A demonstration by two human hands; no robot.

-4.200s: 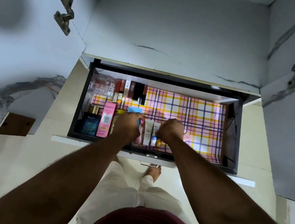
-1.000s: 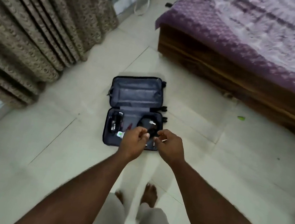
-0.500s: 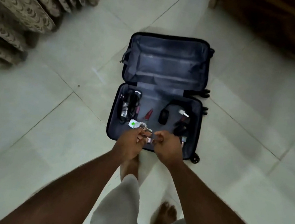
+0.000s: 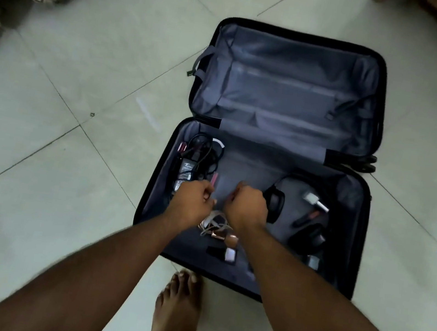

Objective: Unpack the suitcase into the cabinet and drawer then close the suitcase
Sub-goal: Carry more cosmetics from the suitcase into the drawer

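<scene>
Grey-lined suitcase [image 4: 285, 89] lies open on the tiles at your twelve o'clock; your left hand [image 4: 194, 200] and right hand [image 4: 246, 207] hover over it, fingers curled, holding nothing visible.

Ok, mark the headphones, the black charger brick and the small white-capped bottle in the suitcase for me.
headphones [image 4: 274, 203]: head view, on the near earcup.
black charger brick [image 4: 186, 170]: head view, on its labelled top face.
white-capped bottle [image 4: 310, 198]: head view, on the white cap.
</scene>
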